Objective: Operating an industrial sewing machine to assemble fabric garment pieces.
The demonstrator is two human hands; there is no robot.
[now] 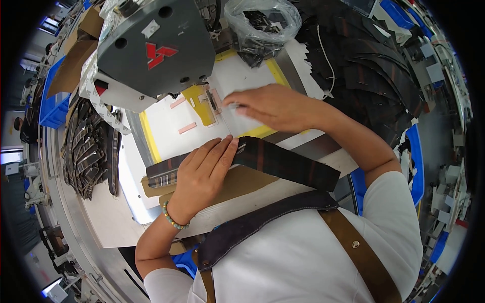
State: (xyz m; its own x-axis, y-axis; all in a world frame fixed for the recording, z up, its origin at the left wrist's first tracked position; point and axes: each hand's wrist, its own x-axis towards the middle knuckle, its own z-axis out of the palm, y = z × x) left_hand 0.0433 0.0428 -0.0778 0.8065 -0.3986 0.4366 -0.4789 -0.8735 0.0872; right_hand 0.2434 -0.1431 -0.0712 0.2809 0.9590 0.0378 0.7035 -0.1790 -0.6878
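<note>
My left hand lies over a dark plaid fabric strip, fingers together and fingertips at its upper edge; the thumb is hidden. The strip bends at the fingertips and slopes down to the right. A lighter checked part shows left of the hand. My right hand hovers beside the sewing machine's yellow plate. Its fingers are drawn together and smeared by motion, with a small pale glint between them that I cannot make out.
The grey machine head overhangs the white work plate, which has yellow tape edges. Plaid pieces are piled at left, and dark fabric pieces at right. A clear plastic bag of scraps stands behind. Brown card lies under the strip.
</note>
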